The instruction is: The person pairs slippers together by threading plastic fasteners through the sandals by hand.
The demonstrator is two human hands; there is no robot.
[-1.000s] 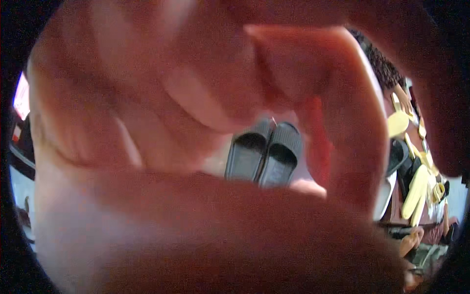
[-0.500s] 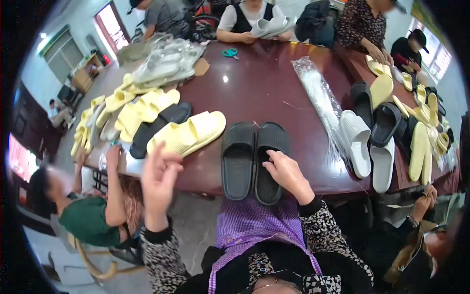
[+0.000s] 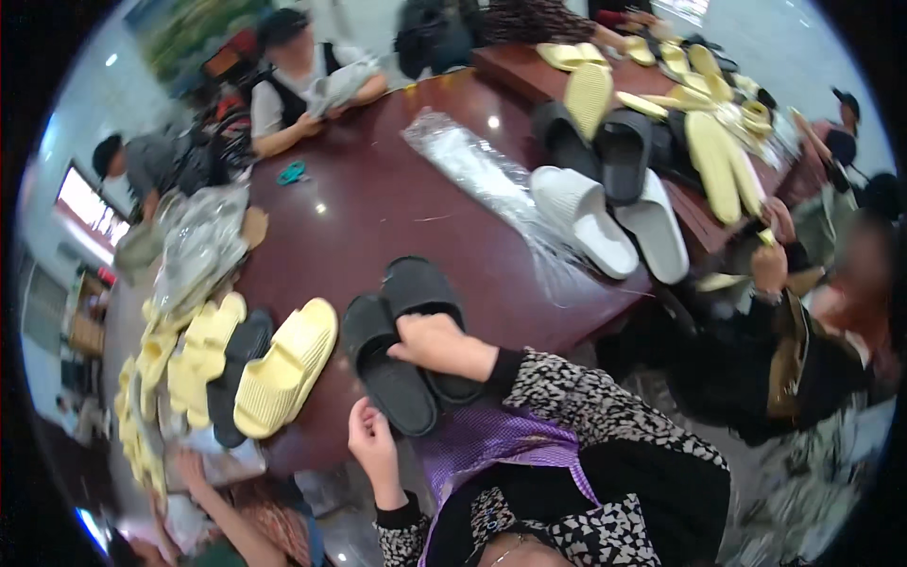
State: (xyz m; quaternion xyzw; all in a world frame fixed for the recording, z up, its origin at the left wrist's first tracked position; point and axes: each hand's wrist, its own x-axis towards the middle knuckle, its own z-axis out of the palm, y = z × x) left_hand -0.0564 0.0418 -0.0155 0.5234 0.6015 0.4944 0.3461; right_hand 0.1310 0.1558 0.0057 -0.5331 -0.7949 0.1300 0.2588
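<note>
One pair of dark grey slippers [image 3: 406, 340] at the table's [image 3: 378, 208] near edge, unbagged: right hand [image 3: 430, 340] flat on them, left hand [image 3: 370, 439] apart, loosely curled, empty

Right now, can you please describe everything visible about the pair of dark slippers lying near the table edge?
The pair of dark slippers is charcoal grey, open-toed slide style, with a broad strap and a matte, foam-like look. They lie side by side, soles down, at the near edge of the dark red table. The right hand rests on them across the middle. The left hand is just below the table edge, apart from them. A pale yellow slipper lies beside them.
</note>
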